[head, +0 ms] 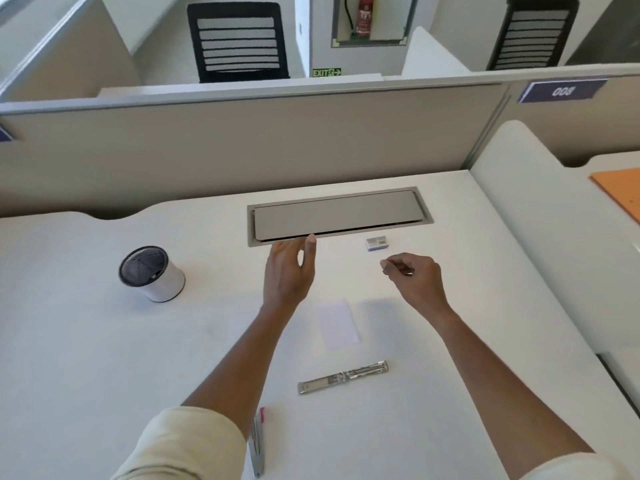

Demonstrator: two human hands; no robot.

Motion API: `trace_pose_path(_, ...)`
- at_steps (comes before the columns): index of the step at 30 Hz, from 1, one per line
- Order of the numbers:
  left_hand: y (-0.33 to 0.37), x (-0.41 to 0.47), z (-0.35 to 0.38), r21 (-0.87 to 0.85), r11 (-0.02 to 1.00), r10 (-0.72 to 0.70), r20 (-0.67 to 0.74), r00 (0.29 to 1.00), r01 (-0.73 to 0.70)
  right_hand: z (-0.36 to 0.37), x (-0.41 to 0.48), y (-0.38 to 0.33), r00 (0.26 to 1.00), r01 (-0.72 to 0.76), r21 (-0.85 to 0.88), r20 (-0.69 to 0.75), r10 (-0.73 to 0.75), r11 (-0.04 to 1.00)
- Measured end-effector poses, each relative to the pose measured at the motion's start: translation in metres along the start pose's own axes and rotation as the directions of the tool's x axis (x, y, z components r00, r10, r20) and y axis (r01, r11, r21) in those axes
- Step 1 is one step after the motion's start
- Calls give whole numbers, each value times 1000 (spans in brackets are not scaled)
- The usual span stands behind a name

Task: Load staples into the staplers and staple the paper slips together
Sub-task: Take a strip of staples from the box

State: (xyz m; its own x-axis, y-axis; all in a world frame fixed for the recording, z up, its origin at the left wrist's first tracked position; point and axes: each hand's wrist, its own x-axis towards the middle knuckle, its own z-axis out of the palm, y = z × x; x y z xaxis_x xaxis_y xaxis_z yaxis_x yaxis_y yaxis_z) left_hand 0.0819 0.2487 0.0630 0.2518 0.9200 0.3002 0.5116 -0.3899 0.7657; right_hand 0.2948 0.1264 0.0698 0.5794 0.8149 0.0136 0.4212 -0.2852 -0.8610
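A metal stapler lies swung open flat on the white desk, between my forearms. A second stapler with a pink end lies by my left sleeve, partly hidden by it. A white paper slip rests beyond the open stapler. A small staple box sits near the grey cable hatch. My left hand hovers open at the hatch's front edge, fingers apart. My right hand hovers just this side of the staple box, thumb and fingers pinched together; I cannot make out anything in the pinch.
A mesh pen cup stands at the left of the desk. A beige partition closes the back, and a white divider the right side. An orange folder lies on the neighbouring desk.
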Motion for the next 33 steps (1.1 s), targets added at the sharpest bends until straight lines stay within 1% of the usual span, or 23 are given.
trace_pose_path(4,25,9,37,-29,999,26,44,999,-25,-16,8,25,999,-50,2,-7,50,999)
trace_pose_path(6,35,13,56,-40,999,-9,80,997,12,-21,15,36,997,-73,-1,-13,73,997)
trace_pose_path(10,45,21,92,-59,988,-129,160,979,140,-21,29,56,993,-111,-14,-29,111,994)
trace_pose_path(14,42,31,119,24,964,-261,258,930,264,-15,49,69,990,-138,-43,-45,136,989)
trace_pose_path(18,34,38,140,171,951,-301,333,894,257,-5,69,77,989,-145,-124,-56,139,982)
trace_pose_path(21,29,44,154,215,934,-348,349,870,286,2,84,82,989,-145,-163,-56,138,976)
trace_pose_path(25,22,50,169,237,920,-380,344,859,312,9,102,81,991,-132,-208,-36,128,969)
trace_pose_path(30,21,57,186,212,912,-404,317,858,351,16,121,80,989,-99,-274,76,124,957)
trace_pose_path(33,24,61,193,174,888,-459,308,833,425,17,130,82,986,-50,-313,136,97,948)
